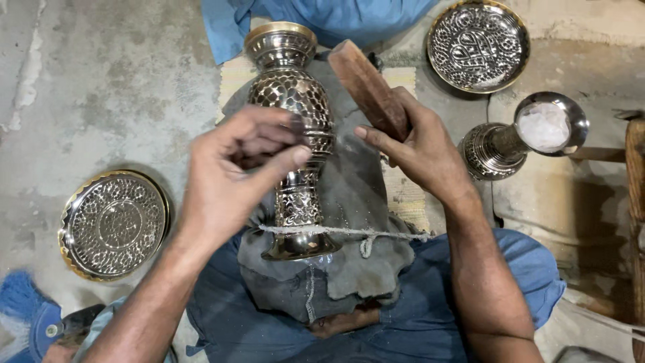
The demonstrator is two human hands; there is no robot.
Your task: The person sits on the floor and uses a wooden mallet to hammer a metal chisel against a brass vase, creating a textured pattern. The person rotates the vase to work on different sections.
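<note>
Grey cloth (pixel 356 202) pads the lap so the engraved metal vase (pixel 295 134) lies steady, a string (pixel 349 232) crossing its foot to hold it. Left hand (pixel 235 168) hovers over the vase's waist, fingers curled, thumb meeting them in a pinch; what it holds is hidden. Right hand (pixel 416 144) grips a wooden block (pixel 366 87), fingers wrapped. Patterned plates (pixel 114 225) sit aside

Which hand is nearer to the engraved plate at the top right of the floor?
Right. The right hand, gripping a wooden block, sits just down and left of that plate. The left hand is farther off, across the metal vase.
</note>
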